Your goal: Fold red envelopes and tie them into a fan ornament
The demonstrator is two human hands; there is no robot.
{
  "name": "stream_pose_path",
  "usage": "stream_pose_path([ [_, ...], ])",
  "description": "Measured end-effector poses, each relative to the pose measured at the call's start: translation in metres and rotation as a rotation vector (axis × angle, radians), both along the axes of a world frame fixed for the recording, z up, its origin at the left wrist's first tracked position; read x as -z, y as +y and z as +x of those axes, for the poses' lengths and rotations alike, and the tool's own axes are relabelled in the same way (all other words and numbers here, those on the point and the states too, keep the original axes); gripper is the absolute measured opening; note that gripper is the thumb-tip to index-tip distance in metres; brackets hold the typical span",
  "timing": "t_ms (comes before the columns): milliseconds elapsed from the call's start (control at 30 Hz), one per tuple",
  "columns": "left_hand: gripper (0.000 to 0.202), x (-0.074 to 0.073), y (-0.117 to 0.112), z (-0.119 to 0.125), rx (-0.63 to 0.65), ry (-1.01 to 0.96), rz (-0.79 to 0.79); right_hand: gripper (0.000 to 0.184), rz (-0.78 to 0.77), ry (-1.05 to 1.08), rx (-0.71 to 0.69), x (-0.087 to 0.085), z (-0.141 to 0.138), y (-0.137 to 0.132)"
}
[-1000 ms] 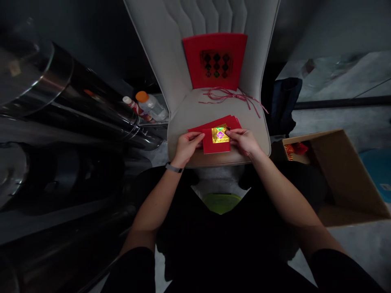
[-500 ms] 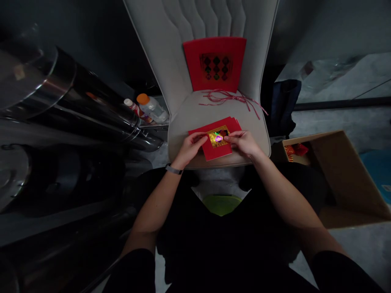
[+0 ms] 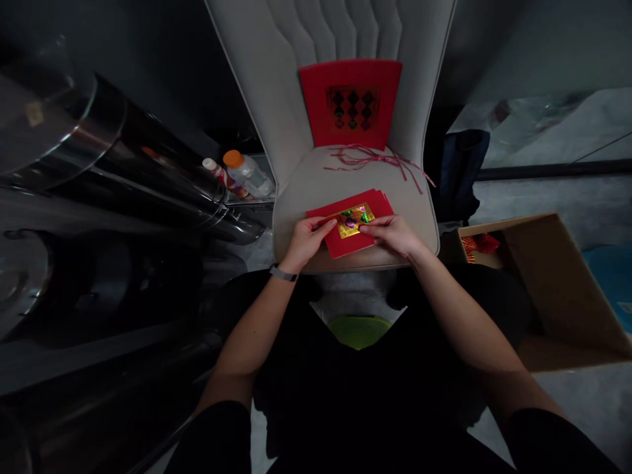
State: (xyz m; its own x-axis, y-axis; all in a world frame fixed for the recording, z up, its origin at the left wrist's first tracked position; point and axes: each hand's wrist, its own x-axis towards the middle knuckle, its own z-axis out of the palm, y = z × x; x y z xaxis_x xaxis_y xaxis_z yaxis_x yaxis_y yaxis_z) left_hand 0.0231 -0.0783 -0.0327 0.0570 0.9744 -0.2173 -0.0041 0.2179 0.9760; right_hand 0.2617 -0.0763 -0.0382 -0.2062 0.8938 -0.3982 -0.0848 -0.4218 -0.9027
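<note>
On the grey chair seat point(image 3: 306, 181) lies a small stack of red envelopes point(image 3: 380, 201). On top of it is a red envelope with a shiny gold square point(image 3: 351, 227). My left hand point(image 3: 306, 240) pinches this envelope's left edge. My right hand point(image 3: 392, 236) grips its right side, fingers closed over the edge by the gold square. A larger red card with a dark diamond pattern point(image 3: 351, 104) leans upright against the chair back. Pink-red strings point(image 3: 375, 159) lie loose on the seat in front of it.
Shiny metal cylinders point(image 3: 123, 178) fill the left side. Two bottles point(image 3: 241, 172) stand beside the chair's left edge. An open cardboard box point(image 3: 548, 283) with red items inside sits on the floor at the right. A green lid point(image 3: 358, 329) shows below the seat.
The top envelope has tilted flatter and shifted slightly away from me; the gold square now catches less light. Both hands stay on its edges.
</note>
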Motion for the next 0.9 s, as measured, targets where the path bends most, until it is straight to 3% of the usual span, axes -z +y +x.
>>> stream_pose_path([
  [133,0.027,-0.005,0.001,-0.003,-0.012,0.071,-0.002,0.038,-0.023,0.042,-0.109,-0.004,0.004,0.0],
  [367,0.021,-0.016,-0.01,-0.006,0.39,0.233,0.029,0.023,0.121,-0.14,-0.474,-0.009,0.019,-0.001],
  [467,0.025,-0.017,-0.016,0.001,0.44,0.313,0.1,0.023,0.158,-0.138,-0.547,-0.013,0.016,-0.004],
  [600,0.028,-0.018,-0.018,0.009,0.369,0.357,0.136,0.027,0.219,-0.072,-0.353,-0.01,0.003,-0.005],
  [700,0.025,-0.019,-0.016,0.012,0.407,0.357,0.139,0.027,0.23,-0.059,-0.202,-0.007,-0.005,-0.004],
  [900,0.024,-0.021,-0.005,0.016,0.26,0.222,0.189,0.016,0.302,-0.092,-0.154,-0.016,-0.011,0.003],
])
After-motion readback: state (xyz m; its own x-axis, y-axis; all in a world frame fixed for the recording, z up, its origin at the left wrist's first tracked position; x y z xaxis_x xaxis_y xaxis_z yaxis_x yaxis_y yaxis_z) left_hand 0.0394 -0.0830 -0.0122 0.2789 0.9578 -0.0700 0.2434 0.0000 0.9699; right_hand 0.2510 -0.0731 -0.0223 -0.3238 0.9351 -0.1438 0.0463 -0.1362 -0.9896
